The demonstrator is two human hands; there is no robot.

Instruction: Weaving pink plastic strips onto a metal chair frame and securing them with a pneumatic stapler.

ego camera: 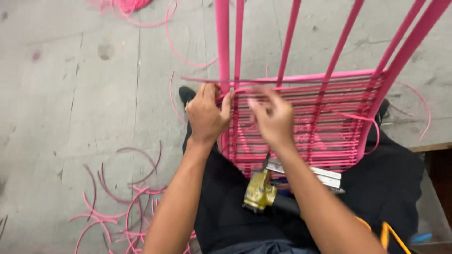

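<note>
A pink metal frame [339, 75] with long upright bars rests against my lap, its lower part woven with rows of pink cord [287, 136]. My left hand [206, 115] grips the left bar and the cord where the top woven row meets it. My right hand [273, 117] is blurred beside it, fingers pinched on a pink strand at the top row. A brass-coloured staple gun [260, 193] with a silver magazine lies on my lap below my right forearm.
Cut pink cord scraps [125, 207] litter the grey concrete floor at the lower left, and more loops [141, 11] lie at the top. A black shoe [187, 94] shows by the frame. A dark wooden edge [435, 150] stands at the right, with a yellow hose [391, 235] below.
</note>
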